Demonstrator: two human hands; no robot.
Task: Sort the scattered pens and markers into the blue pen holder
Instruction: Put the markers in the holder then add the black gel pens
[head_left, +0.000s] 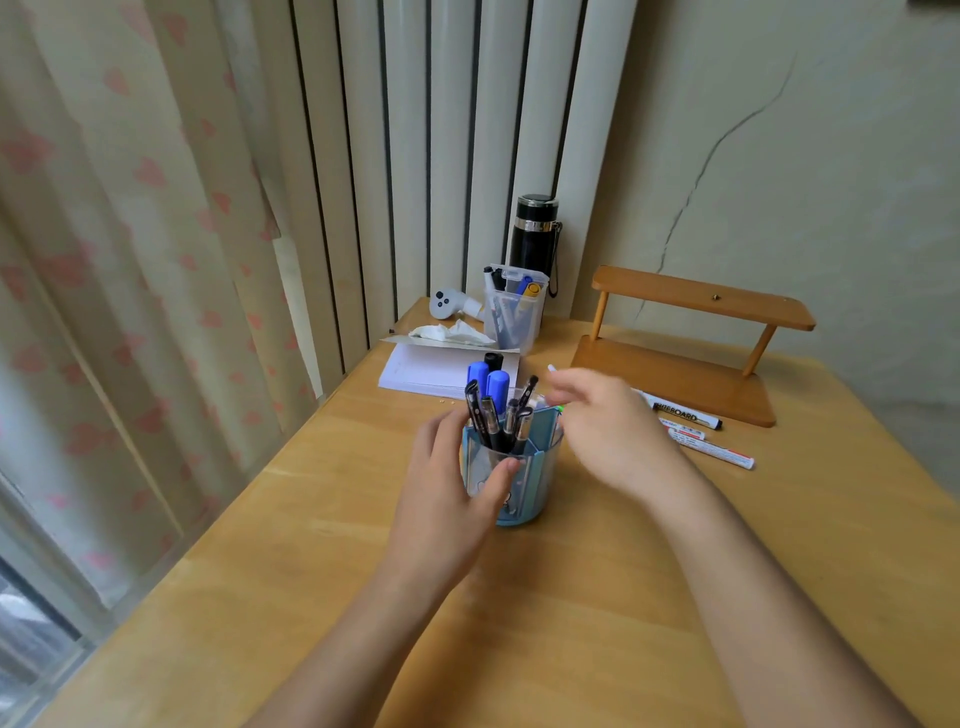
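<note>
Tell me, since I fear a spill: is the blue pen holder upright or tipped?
Upright. The round blue plastic pen holder stands on its base on the wooden table, pens pointing up; the left hand grips its side.

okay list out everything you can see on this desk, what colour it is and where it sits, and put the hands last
Pen holder: one, blue, desk centre, holding black pens and blue-capped markers.
Whiteboard markers: at least two, white, lying right of the holder.
Clear pen box: one, transparent, far edge, with pens inside.
Flask: one, black, behind the clear box.
Notepad: one, white, behind the holder.
Tissue: one, white, crumpled, on the notepad's far edge.
Controller: one, white, far left corner.
Wooden shelf: one, brown, far right.
Left hand: gripping the holder's side.
Right hand: over the holder's right rim, blurred.
</note>
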